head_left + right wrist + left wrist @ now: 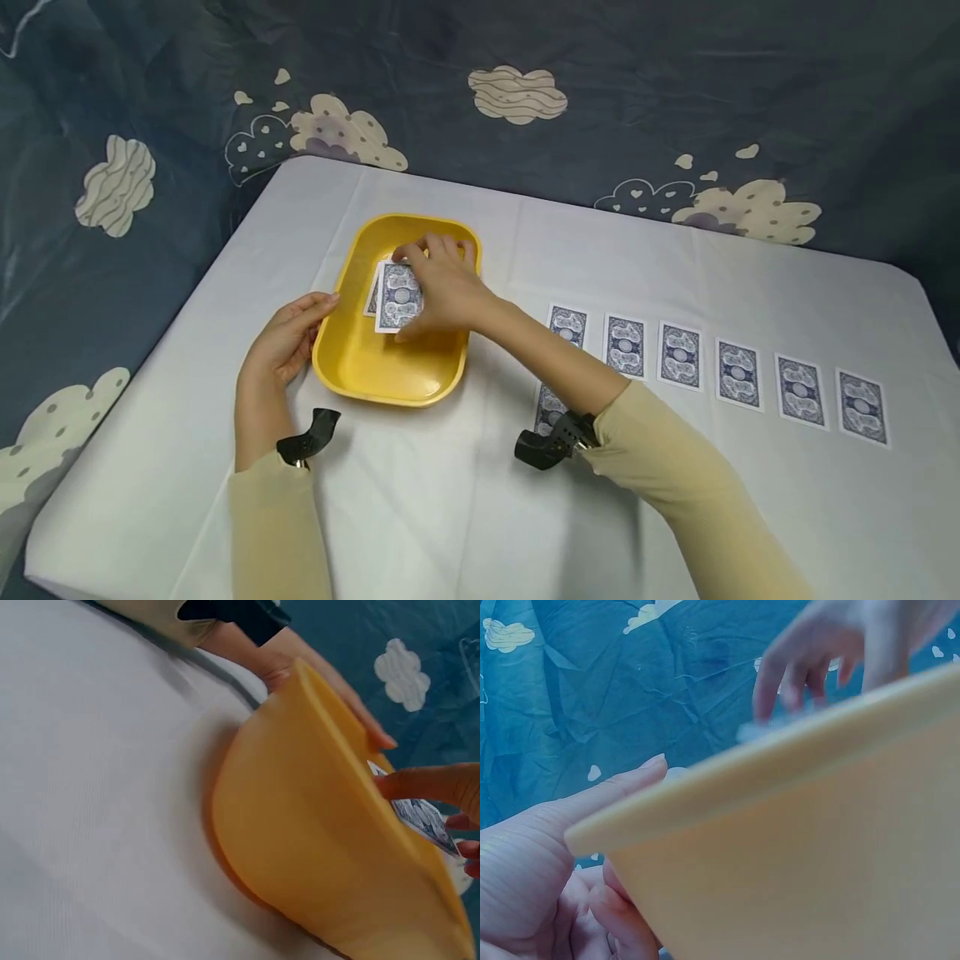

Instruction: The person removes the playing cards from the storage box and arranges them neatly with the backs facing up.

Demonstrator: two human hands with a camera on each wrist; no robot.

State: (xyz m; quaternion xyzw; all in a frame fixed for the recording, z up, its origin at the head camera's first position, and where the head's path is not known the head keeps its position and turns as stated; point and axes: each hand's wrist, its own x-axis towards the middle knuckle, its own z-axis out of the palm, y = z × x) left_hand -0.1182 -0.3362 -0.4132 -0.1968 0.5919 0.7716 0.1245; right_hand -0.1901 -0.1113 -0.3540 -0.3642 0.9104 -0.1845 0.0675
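A yellow plastic tray (390, 377) with a raised rim stands on the left half of the table. My left hand (285, 340) grips its left rim, thumb over the edge and fingers against the outer wall, as the left wrist view shows. Over the tray, my right hand (448, 287) holds a blue-backed playing card (397, 297) between thumb and fingers, back side up. Another card (371, 303) peeks out beneath it at the left. In the right wrist view the held card (420, 817) shows just past the tray's rim, thumb at its near edge.
To the right, several face-down playing cards (680, 356) lie spaced in a slanting row on the white tablecloth (750, 500). One more card (550, 407) lies below the row's left end, partly behind my right forearm. A dark cloud-patterned curtain (600, 50) hangs behind the table.
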